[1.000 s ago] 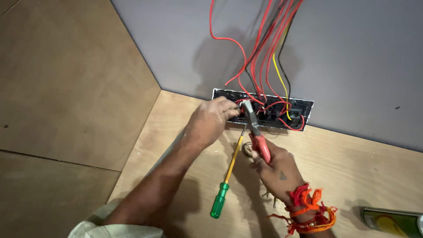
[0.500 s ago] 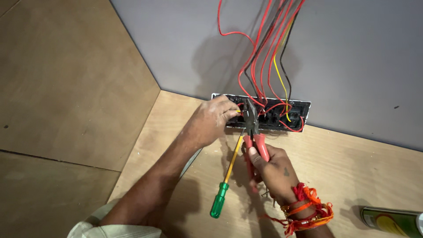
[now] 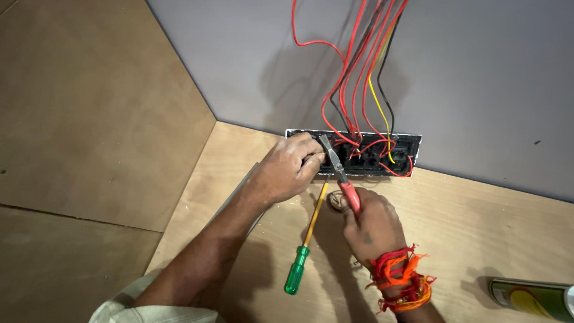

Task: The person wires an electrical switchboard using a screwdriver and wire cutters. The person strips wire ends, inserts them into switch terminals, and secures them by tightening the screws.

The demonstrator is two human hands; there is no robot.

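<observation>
right hand is closed round the red-handled pliers, whose tip reaches into the switch box; left hand pinches something at the box's left end, exactly what i cannot tell. a green screwdriver lies below the box. a slipping tip could nick the red wires

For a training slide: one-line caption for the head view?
Right hand holds red-handled pliers at a wired switch box; left hand grips its end.
</observation>
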